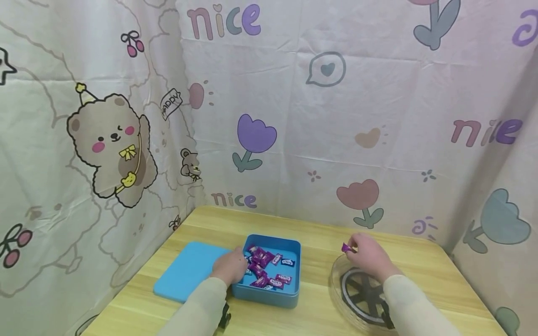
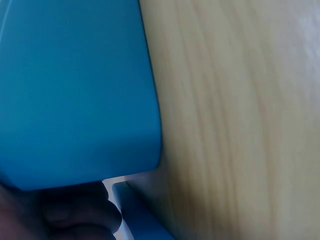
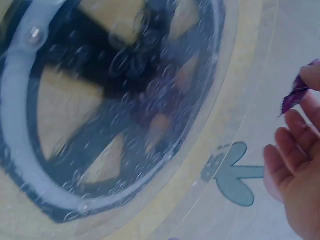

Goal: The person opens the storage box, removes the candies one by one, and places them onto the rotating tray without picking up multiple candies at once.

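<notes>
My left hand (image 1: 230,267) grips the left wall of an open blue box (image 1: 265,297), its fingers curled against the side in the left wrist view. Inside lie several wrapped candies (image 1: 261,257), mostly purple, a few with dark blue ends and white labels. Over on the right, my right hand (image 1: 371,255) pinches one purple-wrapped candy (image 3: 295,95) between thumb and forefinger. It hovers above the far rim of a round clear plastic dish (image 1: 335,281), through which a dark wheel-like base with a pale ring shows.
A flat light-blue lid (image 1: 189,271) lies left of the box on the wood-grain table (image 1: 317,280). Patterned cloth (image 1: 311,121) hangs behind the table and along both sides. Dark straps (image 1: 225,317) show at the wrists.
</notes>
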Available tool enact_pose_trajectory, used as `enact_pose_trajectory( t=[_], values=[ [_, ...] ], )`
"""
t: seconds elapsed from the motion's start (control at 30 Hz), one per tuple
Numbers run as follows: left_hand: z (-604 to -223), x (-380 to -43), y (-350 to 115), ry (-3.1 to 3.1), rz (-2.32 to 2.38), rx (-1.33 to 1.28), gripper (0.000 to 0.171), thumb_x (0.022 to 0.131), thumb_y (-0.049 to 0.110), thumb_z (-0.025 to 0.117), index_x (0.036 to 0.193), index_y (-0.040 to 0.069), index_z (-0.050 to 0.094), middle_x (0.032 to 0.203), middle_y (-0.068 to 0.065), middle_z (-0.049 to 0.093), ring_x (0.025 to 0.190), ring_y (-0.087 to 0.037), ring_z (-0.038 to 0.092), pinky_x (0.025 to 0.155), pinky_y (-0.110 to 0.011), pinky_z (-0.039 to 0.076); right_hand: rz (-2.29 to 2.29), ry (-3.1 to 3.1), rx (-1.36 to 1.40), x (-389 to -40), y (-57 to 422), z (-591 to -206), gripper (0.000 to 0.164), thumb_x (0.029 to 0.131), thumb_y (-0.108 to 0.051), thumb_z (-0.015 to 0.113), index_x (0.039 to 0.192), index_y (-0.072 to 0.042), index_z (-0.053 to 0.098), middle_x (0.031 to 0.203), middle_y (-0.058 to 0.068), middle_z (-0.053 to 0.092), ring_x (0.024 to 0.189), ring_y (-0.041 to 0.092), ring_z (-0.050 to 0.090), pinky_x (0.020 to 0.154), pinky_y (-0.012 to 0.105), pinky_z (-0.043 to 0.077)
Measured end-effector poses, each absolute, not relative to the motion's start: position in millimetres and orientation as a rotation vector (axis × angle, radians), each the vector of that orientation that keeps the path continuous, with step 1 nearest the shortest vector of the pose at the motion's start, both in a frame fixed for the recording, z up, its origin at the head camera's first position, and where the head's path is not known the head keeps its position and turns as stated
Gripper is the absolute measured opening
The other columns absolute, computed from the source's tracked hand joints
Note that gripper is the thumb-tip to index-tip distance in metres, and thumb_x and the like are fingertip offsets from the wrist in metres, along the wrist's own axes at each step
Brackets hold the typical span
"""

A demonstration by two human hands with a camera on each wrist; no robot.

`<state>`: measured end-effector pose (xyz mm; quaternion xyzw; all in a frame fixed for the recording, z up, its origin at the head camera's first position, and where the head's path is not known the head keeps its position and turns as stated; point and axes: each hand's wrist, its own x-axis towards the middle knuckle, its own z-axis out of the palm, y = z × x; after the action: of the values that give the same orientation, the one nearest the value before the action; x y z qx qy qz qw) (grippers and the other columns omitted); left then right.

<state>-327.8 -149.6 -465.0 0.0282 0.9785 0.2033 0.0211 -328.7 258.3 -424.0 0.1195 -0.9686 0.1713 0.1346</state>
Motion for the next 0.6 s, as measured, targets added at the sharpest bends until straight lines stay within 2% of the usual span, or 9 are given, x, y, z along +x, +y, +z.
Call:
enact_pose_trajectory(
  t=[0.1,0.23,0.43,0.6],
  values=[
    [-466.3,-328.6,-149.7,3.031,0.631,0.082,0.056,0.101,0.018,0.047,0.150,-0.007,0.040,0.141,-0.024,0.056,0.125,-0.042,0.055,0.097,-0.062,0.047,0.460,-2.876,0.327,-325.9,266.5,-427.4,0.013,0.078,-0.016,0.074,0.082,-0.012,0.062,0.085,0.002,0.053,0.079,0.020,0.052,0.073,0.045,0.049],
    [-466.8,-329.3,-149.8,3.025,0.650,0.080,0.055,0.101,0.018,0.046,0.150,-0.007,0.040,0.141,-0.023,0.056,0.126,-0.042,0.054,0.099,-0.062,0.046,0.420,-3.008,0.266,-320.7,275.1,-432.2,0.013,0.081,-0.016,0.074,0.083,-0.010,0.062,0.083,0.004,0.052,0.075,0.021,0.051,0.067,0.042,0.049],
    [-464.4,-330.3,-149.8,3.030,0.659,0.106,0.055,0.100,0.017,0.047,0.149,-0.008,0.041,0.142,-0.024,0.055,0.127,-0.043,0.054,0.099,-0.063,0.045,0.456,-3.104,0.184,-316.9,283.4,-437.2,0.011,0.080,-0.008,0.069,0.082,-0.009,0.059,0.081,0.007,0.051,0.065,0.021,0.054,0.057,0.036,0.048],
    [-465.6,-329.0,-149.7,3.037,0.659,0.117,0.055,0.100,0.017,0.047,0.148,-0.008,0.042,0.143,-0.024,0.054,0.129,-0.043,0.052,0.101,-0.062,0.043,0.469,-3.148,0.185,-315.2,285.3,-440.3,0.013,0.080,-0.007,0.070,0.079,-0.010,0.057,0.073,0.004,0.053,0.062,0.020,0.054,0.055,0.035,0.047]
  ],
)
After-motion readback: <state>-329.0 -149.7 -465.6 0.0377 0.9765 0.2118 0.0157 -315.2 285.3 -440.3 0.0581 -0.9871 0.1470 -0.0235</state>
